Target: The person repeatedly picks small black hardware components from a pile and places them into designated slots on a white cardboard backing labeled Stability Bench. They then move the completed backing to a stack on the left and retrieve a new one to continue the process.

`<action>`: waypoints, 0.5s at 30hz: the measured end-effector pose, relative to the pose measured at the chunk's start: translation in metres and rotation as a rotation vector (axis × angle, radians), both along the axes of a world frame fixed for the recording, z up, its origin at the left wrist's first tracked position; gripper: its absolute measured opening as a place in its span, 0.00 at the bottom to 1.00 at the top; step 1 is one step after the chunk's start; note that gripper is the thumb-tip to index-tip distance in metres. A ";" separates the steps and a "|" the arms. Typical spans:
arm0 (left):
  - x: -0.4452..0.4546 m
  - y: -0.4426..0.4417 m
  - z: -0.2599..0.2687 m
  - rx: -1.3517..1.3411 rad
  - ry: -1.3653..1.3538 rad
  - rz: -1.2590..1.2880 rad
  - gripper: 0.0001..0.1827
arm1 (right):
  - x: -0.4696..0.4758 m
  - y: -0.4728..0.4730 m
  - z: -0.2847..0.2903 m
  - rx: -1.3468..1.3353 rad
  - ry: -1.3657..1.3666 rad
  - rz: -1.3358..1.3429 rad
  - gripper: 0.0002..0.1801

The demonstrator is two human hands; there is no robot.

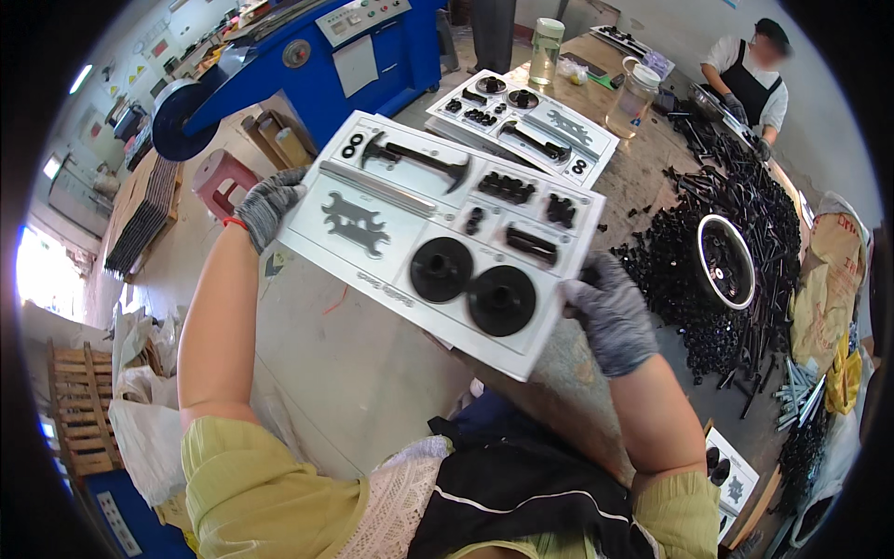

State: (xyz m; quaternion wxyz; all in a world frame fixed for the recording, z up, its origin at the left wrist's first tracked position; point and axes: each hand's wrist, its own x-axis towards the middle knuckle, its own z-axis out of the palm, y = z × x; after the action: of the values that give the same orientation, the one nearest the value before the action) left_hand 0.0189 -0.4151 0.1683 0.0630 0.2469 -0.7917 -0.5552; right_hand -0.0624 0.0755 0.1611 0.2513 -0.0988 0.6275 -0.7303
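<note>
A white hardware card [391, 286] is held up in front of me, tilted, between both gloved hands. My left hand [271, 206] grips its left edge. At the right edge, my right hand [611, 311] has hold of it too. On the card sit two black round discs [501, 300], two flat metal wrenches [355, 225], a metal rod [377, 189], a black T-shaped bolt [419, 159] and groups of small black fasteners [506, 187]. Behind it, similar filled cards [594, 150] are stacked on the workbench [653, 168].
Loose black bolts and knobs [670, 258] are heaped around a metal bowl [744, 297] at right. Two liquid-filled jars [632, 101] stand on the bench. A co-worker [754, 77] works at the far right. A blue machine [328, 77] and red stool [220, 182] are at left.
</note>
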 end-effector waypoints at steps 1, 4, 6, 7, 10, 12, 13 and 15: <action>-0.009 -0.007 0.001 0.001 0.005 0.016 0.21 | -0.001 -0.012 -0.005 0.044 0.029 0.004 0.19; -0.037 -0.023 -0.001 0.012 -0.004 0.000 0.23 | -0.001 -0.045 -0.003 0.227 0.089 0.023 0.13; -0.041 -0.071 -0.018 0.088 0.040 0.003 0.23 | 0.000 -0.061 -0.016 0.244 0.195 0.064 0.17; -0.045 -0.097 -0.031 0.132 0.049 -0.036 0.23 | -0.001 -0.068 -0.021 0.298 0.259 0.073 0.18; -0.063 -0.110 -0.047 0.189 0.016 0.014 0.23 | -0.006 -0.074 -0.030 0.323 0.218 0.077 0.18; -0.070 -0.110 -0.053 0.189 0.007 0.039 0.23 | -0.010 -0.075 -0.041 0.308 0.227 0.064 0.19; -0.072 -0.107 -0.054 0.188 0.002 0.056 0.23 | -0.011 -0.075 -0.045 0.299 0.233 0.062 0.19; -0.073 -0.101 -0.058 0.206 0.036 0.058 0.22 | -0.016 -0.071 -0.045 0.354 0.209 0.109 0.19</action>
State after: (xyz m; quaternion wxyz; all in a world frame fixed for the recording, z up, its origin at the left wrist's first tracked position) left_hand -0.0546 -0.5163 0.1100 0.0677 0.2648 -0.7217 -0.6360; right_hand -0.0788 0.0045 0.1158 0.2375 -0.1621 0.7625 -0.5796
